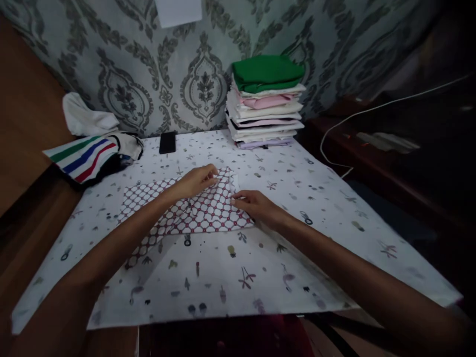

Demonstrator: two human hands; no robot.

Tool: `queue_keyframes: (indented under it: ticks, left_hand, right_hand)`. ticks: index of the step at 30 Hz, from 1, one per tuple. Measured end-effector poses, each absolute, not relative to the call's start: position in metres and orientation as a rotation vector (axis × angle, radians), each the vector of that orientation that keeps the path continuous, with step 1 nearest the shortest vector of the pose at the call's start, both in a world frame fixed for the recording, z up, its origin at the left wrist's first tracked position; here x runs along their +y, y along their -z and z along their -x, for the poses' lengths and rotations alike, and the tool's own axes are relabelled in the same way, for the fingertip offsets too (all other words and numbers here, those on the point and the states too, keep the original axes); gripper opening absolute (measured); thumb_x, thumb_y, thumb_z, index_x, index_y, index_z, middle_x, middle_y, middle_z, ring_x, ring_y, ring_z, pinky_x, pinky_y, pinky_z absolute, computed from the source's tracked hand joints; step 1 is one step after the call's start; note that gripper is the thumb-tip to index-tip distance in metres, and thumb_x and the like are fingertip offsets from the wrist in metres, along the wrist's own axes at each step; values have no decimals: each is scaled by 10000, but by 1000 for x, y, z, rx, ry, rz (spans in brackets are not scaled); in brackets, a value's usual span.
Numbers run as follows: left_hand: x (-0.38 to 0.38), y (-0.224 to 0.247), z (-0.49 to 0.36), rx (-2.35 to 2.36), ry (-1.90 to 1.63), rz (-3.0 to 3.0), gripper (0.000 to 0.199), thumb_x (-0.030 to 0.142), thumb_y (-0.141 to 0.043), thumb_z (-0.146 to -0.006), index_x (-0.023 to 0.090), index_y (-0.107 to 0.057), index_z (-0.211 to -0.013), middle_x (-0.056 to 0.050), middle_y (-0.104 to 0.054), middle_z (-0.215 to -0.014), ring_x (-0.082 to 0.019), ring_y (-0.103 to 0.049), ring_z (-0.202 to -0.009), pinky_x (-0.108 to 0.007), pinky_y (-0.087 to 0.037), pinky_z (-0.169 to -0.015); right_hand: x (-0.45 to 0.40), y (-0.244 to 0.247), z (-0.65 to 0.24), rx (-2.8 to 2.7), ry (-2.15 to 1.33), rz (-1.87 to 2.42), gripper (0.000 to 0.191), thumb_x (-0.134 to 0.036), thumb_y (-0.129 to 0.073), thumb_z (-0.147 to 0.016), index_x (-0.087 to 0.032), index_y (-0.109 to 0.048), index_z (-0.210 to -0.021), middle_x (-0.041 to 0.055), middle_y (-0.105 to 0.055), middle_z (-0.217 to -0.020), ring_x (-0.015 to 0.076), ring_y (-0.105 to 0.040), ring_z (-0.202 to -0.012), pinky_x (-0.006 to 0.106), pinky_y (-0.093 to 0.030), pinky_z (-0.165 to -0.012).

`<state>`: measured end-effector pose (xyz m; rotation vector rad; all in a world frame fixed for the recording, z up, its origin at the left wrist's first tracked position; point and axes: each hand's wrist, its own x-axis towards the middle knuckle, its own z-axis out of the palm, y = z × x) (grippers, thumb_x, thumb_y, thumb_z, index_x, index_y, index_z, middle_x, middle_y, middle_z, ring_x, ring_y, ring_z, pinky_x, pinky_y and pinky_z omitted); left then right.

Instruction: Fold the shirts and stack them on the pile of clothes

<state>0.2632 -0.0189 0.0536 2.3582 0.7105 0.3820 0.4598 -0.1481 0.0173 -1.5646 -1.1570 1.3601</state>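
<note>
A white garment [208, 213] with a red-and-dark lattice print lies partly folded on the table, its loose part trailing toward the left front. My left hand [197, 181] is over its far edge, fingers loosely curled and the thumb apart from them; nothing shows between them. At the garment's right edge, my right hand [258, 206] has its thumb and fingers closed at the cloth by a plain white strip. The fingertips are small and dim here.
Folded clothes [266, 111] are stacked at the back, with a green cloth [267, 72] on top. A black phone [167, 143] lies left of them. Rumpled clothes [91, 153] sit at the left edge. A white cable [357, 115] runs past the right side of the printed tablecloth [297, 258].
</note>
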Motion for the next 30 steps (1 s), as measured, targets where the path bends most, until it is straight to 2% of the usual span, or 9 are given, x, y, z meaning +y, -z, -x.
queue_keyframes:
  ticks: [3,5,9,11,14,18,22,25,30]
  left_hand:
    - [-69,-64,-200,976,-274,-2524,186,396,-492,-935,215,-531,-949,-24,-610,-853,-181,-545,-732,-304,-405,-652]
    - [-107,-61,-158,1111,-121,-2601,202,415,-545,-902,219,-524,-947,-34,-615,-884,-200,-557,-748,-318,-426,-649]
    - [-164,-39,-98,1461,-50,-2744,151,312,-570,-846,221,-541,-963,-76,-634,-971,-272,-594,-890,-406,-485,-754]
    - [-177,-30,-82,1580,-65,-2774,110,230,-501,-850,219,-556,-946,-85,-646,-972,-281,-598,-910,-420,-486,-766]
    - [-176,-30,-67,1653,-119,-2720,196,175,-390,-876,218,-582,-878,-84,-664,-926,-278,-606,-912,-414,-478,-768]
    - [-146,-50,-53,1612,-344,-2261,230,355,-430,-901,219,-614,-883,-36,-673,-848,-219,-617,-792,-333,-479,-713]
    - [-99,-57,-45,1617,-657,-1775,379,578,-598,-767,205,-610,-835,32,-529,-591,-143,-477,-553,-249,-372,-523]
    - [-76,-48,-45,1626,-747,-1545,500,652,-683,-652,192,-602,-831,53,-472,-550,-117,-404,-504,-229,-295,-473]
    - [-75,-42,-49,1661,-668,-1493,591,719,-649,-676,183,-621,-925,61,-452,-579,-107,-379,-499,-220,-261,-453]
  right_hand:
    - [-139,-19,-461,-1160,-1380,1635,380,-489,-798,-689,-170,-690,-865,-12,-564,-602,112,-466,-535,236,-324,-473]
    - [-133,-22,-462,-1143,-1400,1656,365,-492,-801,-685,-177,-682,-827,-13,-548,-589,108,-452,-519,238,-323,-461]
    - [-121,-26,-460,-1056,-1413,1702,355,-436,-863,-624,-187,-638,-738,-16,-531,-575,93,-422,-492,240,-316,-432]
    - [-118,-26,-458,-1019,-1419,1726,368,-378,-901,-571,-191,-620,-716,-29,-517,-554,84,-401,-472,236,-300,-411]
    - [-116,-29,-457,-983,-1447,1751,365,-294,-924,-526,-181,-634,-717,-21,-550,-564,84,-426,-473,227,-303,-401]
    - [-117,-37,-460,-920,-1566,1770,232,-252,-884,-606,-163,-705,-724,28,-624,-627,99,-481,-511,229,-369,-423]
    - [-118,-40,-458,-773,-1593,1632,141,-211,-842,-650,-165,-715,-695,39,-658,-690,111,-547,-589,222,-460,-506]
    - [-122,-35,-455,-764,-1577,1610,169,-218,-850,-616,-161,-703,-676,10,-623,-640,89,-512,-559,204,-421,-483]
    - [-123,-32,-456,-887,-1546,1616,296,-323,-861,-593,-169,-691,-780,-35,-540,-586,65,-404,-483,210,-304,-418]
